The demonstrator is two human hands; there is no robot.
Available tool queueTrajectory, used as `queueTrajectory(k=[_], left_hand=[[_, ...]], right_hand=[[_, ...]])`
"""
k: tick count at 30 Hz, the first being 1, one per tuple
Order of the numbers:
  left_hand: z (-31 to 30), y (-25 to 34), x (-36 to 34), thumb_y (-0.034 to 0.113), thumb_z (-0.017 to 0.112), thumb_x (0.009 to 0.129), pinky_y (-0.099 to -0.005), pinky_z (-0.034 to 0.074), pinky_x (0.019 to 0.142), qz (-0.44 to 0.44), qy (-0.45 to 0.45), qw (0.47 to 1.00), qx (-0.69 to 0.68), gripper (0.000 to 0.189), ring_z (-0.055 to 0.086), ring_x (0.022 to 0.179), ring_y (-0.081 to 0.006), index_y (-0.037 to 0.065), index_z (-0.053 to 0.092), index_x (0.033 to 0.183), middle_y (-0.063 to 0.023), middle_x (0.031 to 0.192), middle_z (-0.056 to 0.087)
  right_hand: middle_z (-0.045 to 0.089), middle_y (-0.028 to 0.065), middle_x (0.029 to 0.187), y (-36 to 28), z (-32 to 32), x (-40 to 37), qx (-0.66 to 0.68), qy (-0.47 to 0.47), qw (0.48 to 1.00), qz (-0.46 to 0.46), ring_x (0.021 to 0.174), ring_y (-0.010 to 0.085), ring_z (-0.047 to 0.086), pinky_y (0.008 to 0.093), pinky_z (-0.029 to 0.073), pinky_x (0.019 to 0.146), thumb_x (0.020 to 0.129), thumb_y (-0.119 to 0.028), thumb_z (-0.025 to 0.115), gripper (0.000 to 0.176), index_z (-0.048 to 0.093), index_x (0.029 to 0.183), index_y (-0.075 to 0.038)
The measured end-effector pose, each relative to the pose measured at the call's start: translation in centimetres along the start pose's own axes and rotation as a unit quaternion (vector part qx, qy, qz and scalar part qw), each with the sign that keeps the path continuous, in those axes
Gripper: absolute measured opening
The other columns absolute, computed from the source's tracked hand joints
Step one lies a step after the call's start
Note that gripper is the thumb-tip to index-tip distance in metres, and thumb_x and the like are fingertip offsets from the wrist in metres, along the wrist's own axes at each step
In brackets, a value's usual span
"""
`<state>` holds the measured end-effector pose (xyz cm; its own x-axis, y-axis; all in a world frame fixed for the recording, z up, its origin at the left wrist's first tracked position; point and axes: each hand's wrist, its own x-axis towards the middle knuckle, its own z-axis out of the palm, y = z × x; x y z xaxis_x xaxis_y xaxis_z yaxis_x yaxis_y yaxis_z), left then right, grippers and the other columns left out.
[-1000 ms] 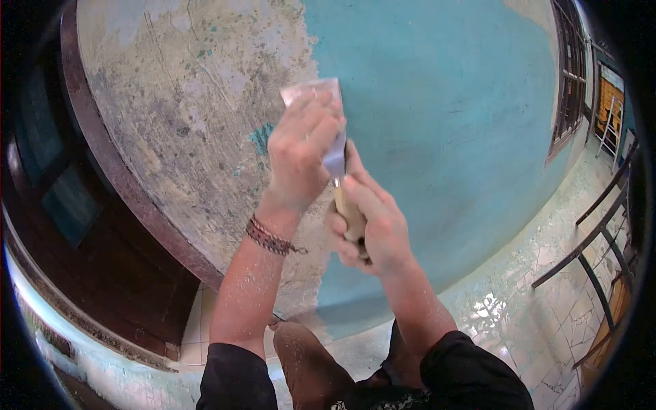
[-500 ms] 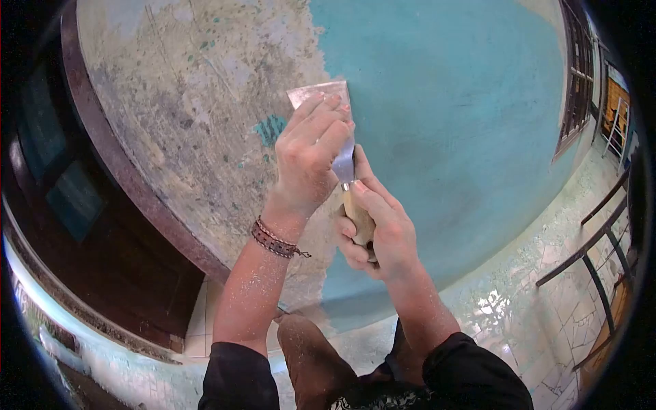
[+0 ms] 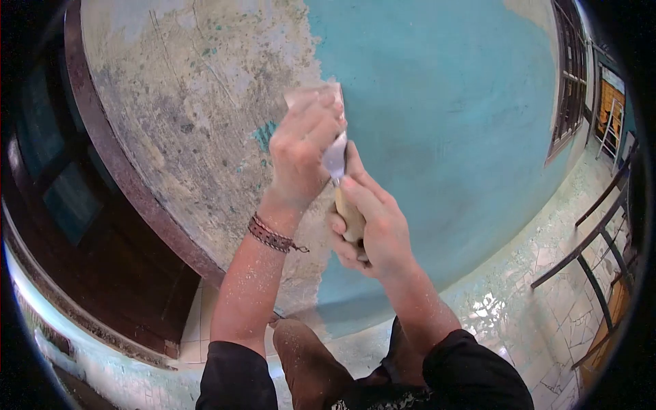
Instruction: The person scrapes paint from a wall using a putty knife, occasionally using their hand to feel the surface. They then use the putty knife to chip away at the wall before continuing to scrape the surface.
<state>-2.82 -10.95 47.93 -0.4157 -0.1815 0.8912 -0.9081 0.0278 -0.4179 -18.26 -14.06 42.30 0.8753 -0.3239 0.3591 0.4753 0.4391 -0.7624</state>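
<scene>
Scraper (image 3: 335, 164), handle (image 3: 350, 217) inside right hand (image 3: 380, 222), blade (image 3: 335, 152) under left hand (image 3: 304, 149).

I am facing the wall (image 3: 437, 150), my left hand (image 3: 304, 147) lying over the upper end of the scraper (image 3: 335, 160), my right hand (image 3: 374, 222) wrapping around it lower down. A door (image 3: 130, 273) is standing at my left; rightward, a window (image 3: 570, 78) is sitting in the wall, a ladder (image 3: 610, 130) standing beyond.

Left hand (image 3: 303, 147) on scraper blade (image 3: 335, 158), right hand (image 3: 380, 229) round handle (image 3: 352, 220), wall (image 3: 437, 171) — part turquoise
</scene>
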Motion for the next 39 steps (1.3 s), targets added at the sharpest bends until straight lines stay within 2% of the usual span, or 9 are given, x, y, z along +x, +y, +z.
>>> queueTrajectory(k=[7, 9, 12, 16, 19, 21, 27, 33, 39], left_hand=[[-0.4, 0.6, -1.1, 0.002, 0.071, 0.069, -0.0423, 0.052, 0.092, -0.02, -0.039, 0.999, 0.0, 0.012, 0.067, 0.101, -0.0316, 0.002, 0.063, 0.078, -0.0119, 0.094, 0.07], [-0.3, 0.2, -0.6, 0.002, 0.071, 0.069, -0.042, 0.053, 0.092, -0.022, -0.026, 0.999, 0.004, 0.012, 0.067, 0.101, -0.0315, 0.002, 0.063, 0.078, -0.0115, 0.094, 0.071], [0.0, -0.7, 1.6, 0.002, 0.07, 0.069, -0.0414, 0.053, 0.089, -0.003, -0.006, 1.0, 0.011, 0.012, 0.066, 0.1, -0.0331, 0.003, 0.063, 0.079, -0.0117, 0.092, 0.069], [-0.5, 0.0, 0.5, 0.003, 0.068, 0.069, -0.0414, 0.054, 0.084, 0.014, -0.015, 1.0, 0.019, 0.012, 0.065, 0.1, -0.034, 0.003, 0.063, 0.08, -0.0122, 0.09, 0.068], [-0.4, 0.1, -0.3, 0.003, 0.072, 0.068, -0.0413, 0.053, 0.092, 0.001, -0.013, 1.0, 0.011, 0.013, 0.068, 0.099, -0.0307, 0.004, 0.064, 0.079, -0.0108, 0.094, 0.071], [0.0, -0.6, 1.2, 0.003, 0.07, 0.068, -0.0418, 0.053, 0.089, 0.006, 0.009, 1.0, 0.011, 0.013, 0.067, 0.099, -0.032, 0.003, 0.064, 0.08, -0.0115, 0.093, 0.07], [-0.7, -0.5, 1.1, 0.004, 0.068, 0.069, -0.0427, 0.053, 0.086, 0.005, -0.016, 1.0, 0.018, 0.013, 0.066, 0.099, -0.0324, 0.003, 0.064, 0.081, -0.0127, 0.099, 0.069], [-0.1, -1.8, 4.7, 0.004, 0.071, 0.071, -0.0389, 0.054, 0.089, -0.009, 0.025, 0.999, 0.03, 0.011, 0.068, 0.097, -0.03, 0.002, 0.062, 0.077, -0.0115, 0.089, 0.07], [-0.5, -0.1, 0.9, 0.003, 0.071, 0.07, -0.0409, 0.054, 0.09, -0.012, -0.005, 1.0, 0.022, 0.012, 0.068, 0.099, -0.0298, 0.002, 0.059, 0.075, -0.0101, 0.088, 0.07]], right_hand=[[0.045, 0.0021, 0.067, 0.9, -0.9, -0.2, 0.046, -0.017, 0.999, 0.001, 0.038, 0.0088, 0.037, 0.0221, 0.029, 0.032, 0.103, -0.025, 0.035, 0.056, 0.017, 0.156, -0.02], [0.047, 0.001, 0.068, 0.8, -0.9, -0.1, 0.036, -0.024, 0.999, 0.011, 0.042, 0.0084, 0.04, 0.0221, 0.028, 0.034, 0.101, -0.028, 0.041, 0.06, 0.016, 0.156, -0.028], [0.045, 0.0024, 0.067, -1.1, 0.5, 1.1, 0.032, -0.015, 0.999, -0.012, 0.039, 0.0089, 0.037, 0.0225, 0.029, 0.032, 0.102, -0.025, 0.035, 0.057, 0.016, 0.156, -0.02], [0.045, 0.0023, 0.067, 0.1, -0.1, 0.4, 0.054, 0.0, 0.999, 0.006, 0.039, 0.0089, 0.037, 0.0225, 0.029, 0.032, 0.102, -0.026, 0.036, 0.057, 0.017, 0.156, -0.02], [0.045, 0.002, 0.067, 0.1, 0.1, -0.3, 0.02, 0.006, 1.0, 0.018, 0.039, 0.0088, 0.037, 0.0222, 0.029, 0.032, 0.102, -0.028, 0.037, 0.058, 0.017, 0.156, -0.022], [0.045, 0.0018, 0.067, -1.0, 1.1, 0.0, -0.037, 0.015, 0.999, -0.007, 0.039, 0.009, 0.037, 0.0222, 0.028, 0.032, 0.102, -0.028, 0.037, 0.058, 0.017, 0.156, -0.022], [0.045, 0.0015, 0.068, -0.3, 0.7, 0.1, 0.031, 0.007, 0.999, -0.002, 0.039, 0.0084, 0.037, 0.022, 0.028, 0.031, 0.101, -0.027, 0.038, 0.058, 0.019, 0.155, -0.023], [0.045, 0.0006, 0.068, -3.1, 1.5, 2.4, 0.015, -0.012, 1.0, -0.015, 0.04, 0.0077, 0.037, 0.0216, 0.027, 0.031, 0.102, -0.028, 0.037, 0.058, 0.017, 0.155, -0.026], [0.045, 0.0001, 0.069, -0.6, 0.3, 0.0, 0.001, 0.007, 1.0, 0.027, 0.04, 0.0078, 0.036, 0.0215, 0.026, 0.032, 0.102, -0.03, 0.037, 0.057, 0.018, 0.155, -0.029]])
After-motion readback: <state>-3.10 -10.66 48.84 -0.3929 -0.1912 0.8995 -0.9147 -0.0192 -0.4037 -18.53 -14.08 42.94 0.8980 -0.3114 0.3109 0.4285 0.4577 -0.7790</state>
